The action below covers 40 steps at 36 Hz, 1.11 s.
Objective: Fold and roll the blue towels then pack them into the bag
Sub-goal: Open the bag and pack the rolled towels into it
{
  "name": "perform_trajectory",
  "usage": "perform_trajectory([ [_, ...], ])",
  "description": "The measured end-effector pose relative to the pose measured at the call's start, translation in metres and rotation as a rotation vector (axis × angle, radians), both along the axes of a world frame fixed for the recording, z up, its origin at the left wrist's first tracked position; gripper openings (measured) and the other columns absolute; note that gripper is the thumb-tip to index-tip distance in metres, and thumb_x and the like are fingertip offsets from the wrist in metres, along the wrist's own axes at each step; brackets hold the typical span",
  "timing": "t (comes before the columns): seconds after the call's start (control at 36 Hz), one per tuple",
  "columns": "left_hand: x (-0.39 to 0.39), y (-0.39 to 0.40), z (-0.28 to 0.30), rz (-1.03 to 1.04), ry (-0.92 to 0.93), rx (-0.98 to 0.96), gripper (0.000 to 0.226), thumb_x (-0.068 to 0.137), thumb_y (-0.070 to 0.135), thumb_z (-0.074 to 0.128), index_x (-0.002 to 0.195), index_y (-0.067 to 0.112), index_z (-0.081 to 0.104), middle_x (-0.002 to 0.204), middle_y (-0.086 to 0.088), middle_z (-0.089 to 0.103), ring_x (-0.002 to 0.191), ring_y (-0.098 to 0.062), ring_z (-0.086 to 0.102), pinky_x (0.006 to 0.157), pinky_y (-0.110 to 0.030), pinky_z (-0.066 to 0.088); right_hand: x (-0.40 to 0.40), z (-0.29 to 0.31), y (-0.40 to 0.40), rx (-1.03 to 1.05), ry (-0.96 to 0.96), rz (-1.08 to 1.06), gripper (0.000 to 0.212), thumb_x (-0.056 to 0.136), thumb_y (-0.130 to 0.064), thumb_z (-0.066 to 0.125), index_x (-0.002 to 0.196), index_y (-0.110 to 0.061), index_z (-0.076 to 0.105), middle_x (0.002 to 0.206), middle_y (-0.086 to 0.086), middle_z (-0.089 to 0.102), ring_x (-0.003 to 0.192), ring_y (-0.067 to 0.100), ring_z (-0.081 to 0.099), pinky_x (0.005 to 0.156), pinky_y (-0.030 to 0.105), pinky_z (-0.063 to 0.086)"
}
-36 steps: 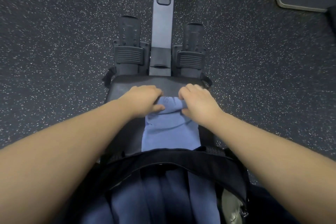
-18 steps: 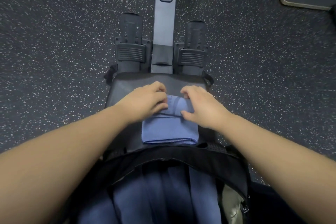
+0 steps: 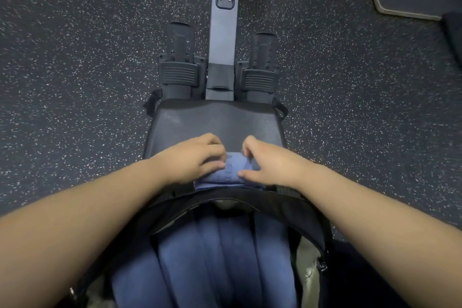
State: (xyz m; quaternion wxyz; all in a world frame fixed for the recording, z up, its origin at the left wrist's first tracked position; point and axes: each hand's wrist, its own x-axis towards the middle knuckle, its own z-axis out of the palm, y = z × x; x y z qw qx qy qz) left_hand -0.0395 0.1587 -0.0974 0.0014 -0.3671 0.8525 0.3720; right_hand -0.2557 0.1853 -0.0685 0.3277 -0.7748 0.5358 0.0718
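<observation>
Our left hand (image 3: 192, 159) and right hand (image 3: 268, 162) grip the blue towel (image 3: 231, 172); the roll has grown toward us; packing into the bag (image 3: 225, 204) nears.

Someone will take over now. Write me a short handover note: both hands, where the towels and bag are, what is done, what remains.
Left hand and right hand both grip the blue towel, nearly rolled up, on the rowing machine seat.
The open bag sits nearest the camera with rolled towels already packed inside.
Left: finish this roll, put it into the bag.
</observation>
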Motion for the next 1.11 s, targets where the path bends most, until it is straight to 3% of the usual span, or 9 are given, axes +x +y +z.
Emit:
perform_trajectory([
  [0.06,0.000,0.001,-0.002,0.034,-0.003,0.040,0.017,0.092,0.031,0.061,0.101,0.018,0.056,0.110,0.000,0.053,0.105,-0.019,0.053,0.095,-0.034,0.039,0.001,0.001,0.001,0.056,0.025,-0.033,0.056,0.083,-0.041,0.069,0.122,-0.017,0.036,0.121,0.005,0.057,0.102,0.022,0.055,0.087,0.035,0.044],
  [0.19,-0.003,0.001,0.003,0.114,-0.206,0.203,0.073,0.085,0.038,0.070,0.142,0.015,0.031,0.144,-0.001,0.047,0.127,-0.020,0.048,0.105,-0.030,0.035,0.004,0.005,0.005,0.072,0.122,-0.019,0.068,0.079,-0.041,0.073,0.135,-0.019,0.040,0.130,0.003,0.054,0.117,0.023,0.051,0.090,0.031,0.040],
  [0.33,-0.007,0.002,0.018,0.099,-0.301,0.078,0.056,0.074,0.048,0.074,0.116,0.016,0.057,0.114,-0.006,0.060,0.103,-0.024,0.058,0.087,-0.032,0.045,0.009,0.025,0.012,-0.125,0.058,-0.034,0.049,0.076,-0.027,0.072,0.119,-0.018,0.049,0.115,0.001,0.056,0.108,0.023,0.046,0.089,0.035,0.040],
  [0.5,0.006,0.010,0.073,0.311,0.045,-0.072,0.057,0.051,0.058,0.050,0.089,0.016,0.053,0.087,-0.002,0.053,0.084,-0.020,0.051,0.067,-0.025,0.033,0.011,0.053,0.027,-0.483,-0.158,-0.201,0.071,0.072,-0.024,0.081,0.132,-0.007,0.047,0.135,0.010,0.048,0.127,0.028,0.042,0.107,0.043,0.036],
  [0.61,0.014,0.035,0.113,0.502,0.147,-0.098,0.039,0.062,0.041,0.065,0.092,0.020,0.050,0.081,0.001,0.063,0.076,-0.022,0.058,0.063,-0.031,0.042,0.024,0.080,0.053,-0.510,-0.334,-0.440,0.096,0.078,-0.031,0.077,0.150,-0.007,0.018,0.156,0.011,0.018,0.145,0.019,0.016,0.114,0.020,0.011],
  [0.72,0.019,0.069,0.142,0.590,0.346,-0.043,0.048,0.059,0.052,0.063,0.103,0.039,0.046,0.089,0.013,0.066,0.079,-0.011,0.063,0.075,-0.035,0.052,0.043,0.105,0.077,-0.303,-0.612,-0.682,0.111,0.077,-0.042,0.075,0.152,-0.022,-0.005,0.153,-0.005,0.028,0.141,0.009,0.027,0.116,0.032,0.025],
  [0.81,0.018,0.097,0.152,0.508,0.453,-0.037,0.063,0.067,0.049,0.061,0.125,0.057,0.037,0.122,0.030,0.054,0.113,0.003,0.055,0.099,-0.031,0.046,0.061,0.121,0.093,-0.237,-0.829,-0.790,0.114,0.069,-0.042,0.077,0.147,-0.036,-0.006,0.139,-0.016,0.042,0.132,0.009,0.042,0.109,0.037,0.039],
  [0.97,0.007,0.160,0.153,0.508,0.677,0.033,0.066,0.077,0.038,0.062,0.136,0.045,0.034,0.139,0.029,0.043,0.132,0.003,0.040,0.112,-0.027,0.033,0.070,0.136,0.132,-0.273,-0.966,-0.797,0.108,0.075,-0.012,0.080,0.142,-0.036,-0.001,0.127,-0.036,0.015,0.104,-0.040,0.026,0.081,-0.008,0.027],
  [1.11,-0.005,0.199,0.147,0.558,0.821,0.081,0.064,0.082,0.029,0.062,0.138,0.037,0.033,0.142,0.017,0.043,0.136,-0.008,0.040,0.114,-0.033,0.031,0.072,0.136,0.161,-0.151,-0.923,-0.850,0.128,0.049,-0.048,0.078,0.151,-0.021,0.005,0.143,-0.005,0.039,0.118,0.000,0.048,0.083,0.002,0.041],
])
